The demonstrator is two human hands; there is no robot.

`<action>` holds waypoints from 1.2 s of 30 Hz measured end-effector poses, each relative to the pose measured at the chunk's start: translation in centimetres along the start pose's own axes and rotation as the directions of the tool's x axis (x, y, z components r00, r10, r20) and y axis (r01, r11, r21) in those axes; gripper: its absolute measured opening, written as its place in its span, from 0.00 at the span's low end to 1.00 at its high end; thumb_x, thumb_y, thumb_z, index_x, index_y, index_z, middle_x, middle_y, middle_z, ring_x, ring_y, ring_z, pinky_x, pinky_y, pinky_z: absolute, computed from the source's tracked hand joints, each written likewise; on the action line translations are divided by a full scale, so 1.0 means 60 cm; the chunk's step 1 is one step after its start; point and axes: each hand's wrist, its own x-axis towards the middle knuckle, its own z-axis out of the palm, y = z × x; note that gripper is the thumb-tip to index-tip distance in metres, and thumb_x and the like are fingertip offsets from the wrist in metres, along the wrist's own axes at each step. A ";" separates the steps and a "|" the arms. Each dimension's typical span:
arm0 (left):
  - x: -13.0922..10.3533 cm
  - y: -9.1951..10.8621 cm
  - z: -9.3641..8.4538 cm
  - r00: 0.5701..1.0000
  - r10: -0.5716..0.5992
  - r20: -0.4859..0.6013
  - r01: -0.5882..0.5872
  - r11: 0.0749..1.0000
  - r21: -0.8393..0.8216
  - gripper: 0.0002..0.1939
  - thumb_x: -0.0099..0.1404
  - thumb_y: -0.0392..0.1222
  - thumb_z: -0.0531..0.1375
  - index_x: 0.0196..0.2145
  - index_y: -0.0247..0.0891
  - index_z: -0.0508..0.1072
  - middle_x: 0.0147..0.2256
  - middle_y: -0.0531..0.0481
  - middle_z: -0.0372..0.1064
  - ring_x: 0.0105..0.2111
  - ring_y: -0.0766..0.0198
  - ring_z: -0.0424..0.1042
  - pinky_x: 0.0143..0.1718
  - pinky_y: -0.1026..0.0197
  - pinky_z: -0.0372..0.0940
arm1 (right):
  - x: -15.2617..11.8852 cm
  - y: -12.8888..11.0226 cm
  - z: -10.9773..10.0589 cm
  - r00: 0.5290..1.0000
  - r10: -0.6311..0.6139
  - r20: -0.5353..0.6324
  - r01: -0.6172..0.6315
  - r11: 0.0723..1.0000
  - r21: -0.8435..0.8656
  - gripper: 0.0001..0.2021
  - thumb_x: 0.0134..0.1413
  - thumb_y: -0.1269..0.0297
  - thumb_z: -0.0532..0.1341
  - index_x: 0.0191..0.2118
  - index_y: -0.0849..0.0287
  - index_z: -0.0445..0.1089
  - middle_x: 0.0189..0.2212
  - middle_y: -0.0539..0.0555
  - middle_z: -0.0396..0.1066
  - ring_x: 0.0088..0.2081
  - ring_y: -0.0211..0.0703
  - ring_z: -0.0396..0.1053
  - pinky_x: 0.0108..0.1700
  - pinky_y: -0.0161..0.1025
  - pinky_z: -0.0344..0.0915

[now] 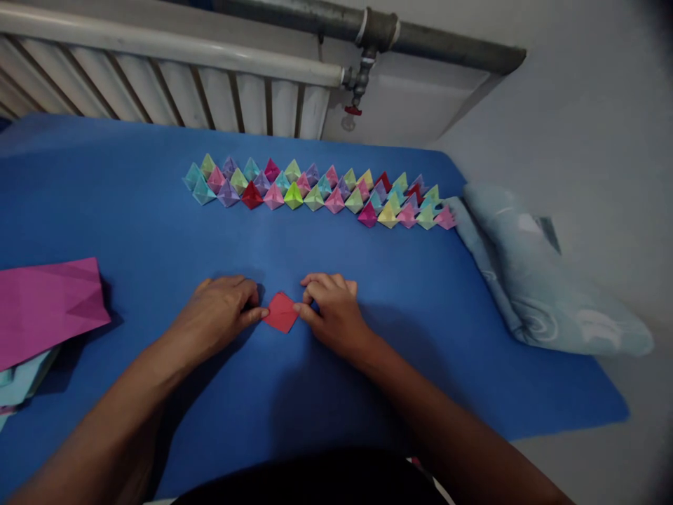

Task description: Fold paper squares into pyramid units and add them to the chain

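Note:
A small red piece of folded paper [282, 313] lies on the blue surface [210, 245] in front of me, one corner pointing towards me. A crease line runs across its middle. At its left corner my left hand [223, 305] pinches the paper between thumb and curled fingers. My right hand [334, 305] grips the right corner the same way, its thumb on the paper's edge. Beyond both hands stand several rows of small folded paper boats [314, 198] in pink, green, blue, purple, yellow and red.
To the left lies a large magenta paper sheet [47, 301] over light blue papers [31, 375]. A folded grey-green blanket [552, 280] rests on the right edge. Behind the surface are a white radiator [210, 95] and a metal pipe [446, 49] with a red-handled valve [352, 110].

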 end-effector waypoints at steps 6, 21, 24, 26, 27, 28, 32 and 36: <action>0.000 0.005 -0.004 1.000 0.013 -0.009 -0.013 1.000 0.001 0.11 0.62 0.49 0.59 0.28 0.41 0.70 0.28 0.51 0.71 0.29 0.61 0.68 0.31 0.58 0.57 | 0.002 -0.015 0.014 0.997 0.024 -0.073 -0.029 0.997 -0.070 0.11 0.56 0.58 0.64 0.30 0.58 0.66 0.45 0.54 0.72 0.45 0.47 0.64 0.44 0.45 0.50; 0.001 0.008 0.007 0.985 0.137 -0.101 -0.151 0.978 -0.145 0.12 0.64 0.45 0.56 0.43 0.39 0.72 0.39 0.47 0.72 0.40 0.56 0.70 0.43 0.53 0.64 | 0.001 -0.017 0.004 0.998 0.057 -0.032 -0.058 0.998 -0.035 0.05 0.53 0.66 0.66 0.33 0.57 0.68 0.38 0.52 0.71 0.41 0.45 0.63 0.43 0.42 0.49; 0.004 0.017 0.020 0.962 0.223 -0.156 -0.247 0.956 -0.157 0.17 0.66 0.42 0.54 0.51 0.41 0.71 0.46 0.45 0.70 0.46 0.55 0.69 0.49 0.49 0.62 | 0.001 -0.021 0.004 0.999 0.035 -0.020 -0.036 0.999 -0.027 0.05 0.55 0.66 0.64 0.31 0.58 0.68 0.35 0.52 0.71 0.40 0.44 0.63 0.42 0.42 0.49; 0.007 0.020 0.026 0.960 0.240 -0.146 -0.258 0.959 -0.120 0.17 0.67 0.43 0.53 0.51 0.41 0.71 0.46 0.44 0.69 0.46 0.54 0.68 0.49 0.47 0.62 | 0.002 -0.021 0.003 1.000 0.027 -0.016 -0.028 0.999 -0.022 0.05 0.55 0.67 0.64 0.31 0.58 0.68 0.35 0.52 0.71 0.40 0.44 0.63 0.42 0.42 0.49; 0.008 0.020 0.027 0.960 0.244 -0.137 -0.259 0.960 -0.105 0.16 0.67 0.43 0.53 0.50 0.40 0.72 0.46 0.43 0.69 0.46 0.53 0.68 0.49 0.47 0.62 | 0.002 -0.021 0.003 1.000 0.024 -0.012 -0.024 0.999 -0.021 0.04 0.55 0.67 0.64 0.31 0.58 0.67 0.34 0.51 0.70 0.40 0.44 0.62 0.42 0.41 0.49; 0.008 0.019 0.028 0.960 0.246 -0.130 -0.259 0.961 -0.095 0.16 0.67 0.44 0.54 0.49 0.40 0.73 0.46 0.43 0.69 0.46 0.53 0.68 0.49 0.47 0.62 | 0.002 -0.021 0.002 1.000 0.018 -0.005 -0.019 1.000 -0.020 0.04 0.55 0.67 0.63 0.31 0.58 0.67 0.34 0.51 0.70 0.39 0.43 0.62 0.41 0.41 0.49; 0.007 0.016 0.027 0.962 0.246 -0.118 -0.257 0.962 -0.091 0.13 0.66 0.43 0.54 0.45 0.39 0.74 0.44 0.44 0.69 0.45 0.53 0.68 0.50 0.47 0.62 | 0.001 -0.023 0.002 1.000 -0.003 0.023 0.004 1.000 -0.028 0.04 0.56 0.67 0.63 0.31 0.58 0.67 0.34 0.51 0.71 0.39 0.43 0.62 0.41 0.41 0.50; 0.004 0.017 0.025 0.962 0.237 -0.132 -0.254 0.958 -0.132 0.11 0.67 0.42 0.53 0.43 0.40 0.73 0.43 0.45 0.69 0.45 0.54 0.68 0.49 0.49 0.63 | 0.000 -0.031 0.002 0.998 -0.032 0.052 0.034 0.999 -0.033 0.04 0.58 0.68 0.60 0.31 0.58 0.66 0.33 0.51 0.71 0.37 0.43 0.63 0.41 0.41 0.50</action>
